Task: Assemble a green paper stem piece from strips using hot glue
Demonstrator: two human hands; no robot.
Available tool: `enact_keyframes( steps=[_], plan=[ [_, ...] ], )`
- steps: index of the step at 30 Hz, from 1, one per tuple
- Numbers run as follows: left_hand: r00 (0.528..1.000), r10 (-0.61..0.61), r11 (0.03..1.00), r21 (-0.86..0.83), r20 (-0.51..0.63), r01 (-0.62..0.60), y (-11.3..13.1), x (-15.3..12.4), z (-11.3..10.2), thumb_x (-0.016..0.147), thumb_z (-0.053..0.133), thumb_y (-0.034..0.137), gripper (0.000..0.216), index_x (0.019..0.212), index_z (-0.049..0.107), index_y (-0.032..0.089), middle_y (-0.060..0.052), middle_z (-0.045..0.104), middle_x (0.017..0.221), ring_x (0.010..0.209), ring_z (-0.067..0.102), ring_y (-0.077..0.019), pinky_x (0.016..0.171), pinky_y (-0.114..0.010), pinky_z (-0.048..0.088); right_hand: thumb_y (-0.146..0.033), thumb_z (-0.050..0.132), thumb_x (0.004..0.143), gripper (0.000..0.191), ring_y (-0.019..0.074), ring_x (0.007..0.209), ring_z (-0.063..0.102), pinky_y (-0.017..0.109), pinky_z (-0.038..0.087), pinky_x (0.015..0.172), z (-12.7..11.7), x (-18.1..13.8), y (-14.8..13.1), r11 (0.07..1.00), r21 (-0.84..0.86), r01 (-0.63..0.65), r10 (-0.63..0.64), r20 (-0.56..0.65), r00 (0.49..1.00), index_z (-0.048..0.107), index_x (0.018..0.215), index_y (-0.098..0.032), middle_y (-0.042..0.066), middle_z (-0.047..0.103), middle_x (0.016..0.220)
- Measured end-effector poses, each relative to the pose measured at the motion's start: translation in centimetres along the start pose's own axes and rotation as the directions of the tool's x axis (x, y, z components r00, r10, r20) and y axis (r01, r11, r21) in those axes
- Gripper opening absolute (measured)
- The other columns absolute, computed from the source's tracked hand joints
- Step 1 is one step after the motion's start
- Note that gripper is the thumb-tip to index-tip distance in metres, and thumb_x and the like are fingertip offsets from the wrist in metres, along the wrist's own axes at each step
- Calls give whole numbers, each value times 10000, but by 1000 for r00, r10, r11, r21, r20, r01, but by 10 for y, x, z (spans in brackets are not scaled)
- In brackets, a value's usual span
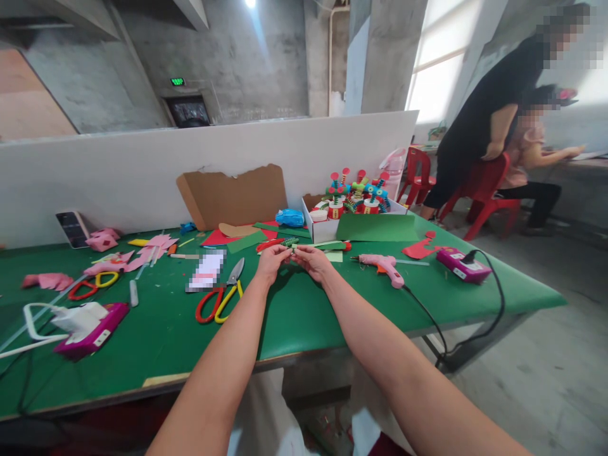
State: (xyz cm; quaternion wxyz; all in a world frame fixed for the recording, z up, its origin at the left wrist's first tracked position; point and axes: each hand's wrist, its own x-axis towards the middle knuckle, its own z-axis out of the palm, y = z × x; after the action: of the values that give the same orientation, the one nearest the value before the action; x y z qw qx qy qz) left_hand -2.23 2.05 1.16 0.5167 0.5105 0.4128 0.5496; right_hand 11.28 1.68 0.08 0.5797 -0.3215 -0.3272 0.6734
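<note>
Both my arms reach out over the green table (304,316). My left hand (272,258) and my right hand (311,259) meet at the fingertips, pinched together on a small green twisted piece (291,243) held just above the table. A white box (327,228) with several red, blue and green craft figures stands right behind my hands. Red-and-yellow scissors (219,299) lie to the left of my left forearm. A pink glue gun (384,266) lies to the right of my right hand.
Red and green paper sheets (247,237) and torn cardboard (232,196) lie by the white partition. Pink paper scraps (142,253), a second pair of scissors (92,285) and magenta power strips (463,265) sit on the table. Two people are at red chairs (484,190) far right.
</note>
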Motion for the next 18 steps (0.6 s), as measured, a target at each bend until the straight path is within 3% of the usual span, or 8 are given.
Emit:
enact_keyframes(
  steps=[18],
  plan=[
    [1000, -17, 1000, -4, 20, 17, -2, -1, 1, 424, 871, 454, 431, 620, 627, 158, 22, 583, 535, 491, 488, -87, 518, -235, 378, -195, 895, 491, 316, 91, 523, 619, 261, 566, 658, 2, -2, 1, 988, -117, 106, -114, -68, 991, 618, 642, -171, -59, 629, 554]
  ],
)
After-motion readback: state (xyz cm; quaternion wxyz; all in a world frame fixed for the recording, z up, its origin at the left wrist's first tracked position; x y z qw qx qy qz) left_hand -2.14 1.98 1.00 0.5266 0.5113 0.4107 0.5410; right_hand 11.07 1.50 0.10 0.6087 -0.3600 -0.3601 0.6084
